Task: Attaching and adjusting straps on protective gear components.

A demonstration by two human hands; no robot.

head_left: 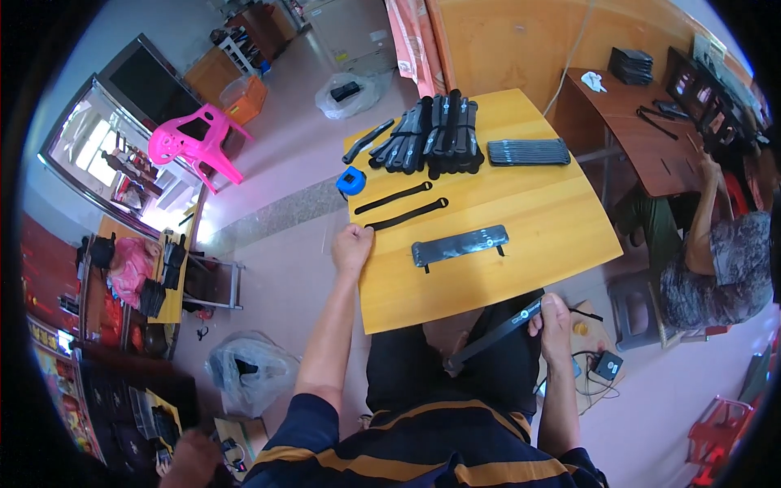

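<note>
My left hand (352, 248) is closed at the table's left edge, its fingertips on the left end of a black strap (411, 214). A second, similar black strap (393, 198) lies just beyond it. Below the table's near edge, over my lap, my right hand (556, 325) grips a long dark grey strap (498, 333) with pale print, which slants down to the left. Between the hands, a flat dark plastic-wrapped packet (460, 246) rests on the yellow table (561, 220), two short black tabs poking out beneath it.
Bundled dark straps (439, 138), a stack of flat packets (529, 152) and a blue roundish object (351, 180) occupy the table's far part. A seated person (716, 260) works at a brown desk (634, 134) on the right. A pink chair (191, 142) stands left.
</note>
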